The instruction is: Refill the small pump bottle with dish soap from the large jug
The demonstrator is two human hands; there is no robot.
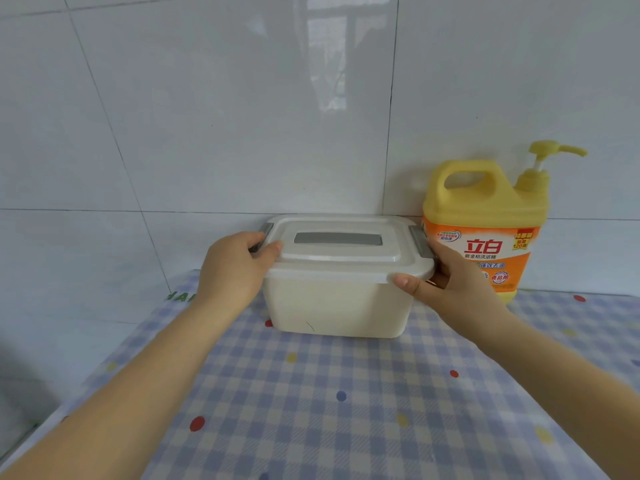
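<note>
A large yellow dish soap jug [485,216] with an orange label and a pump on top stands at the back right against the tiled wall. Left of it sits a white plastic storage box [336,299] with a closed lid and grey side latches. My left hand [239,268] grips the box's left end, fingers on the grey latch. My right hand [446,282] grips the right end, thumb under the lid's rim. No small pump bottle shows; the box's contents are hidden.
The box and jug stand on a table covered by a blue checked cloth [346,410] with coloured dots. White wall tiles [242,116] rise right behind them. The table's left edge drops off at the lower left.
</note>
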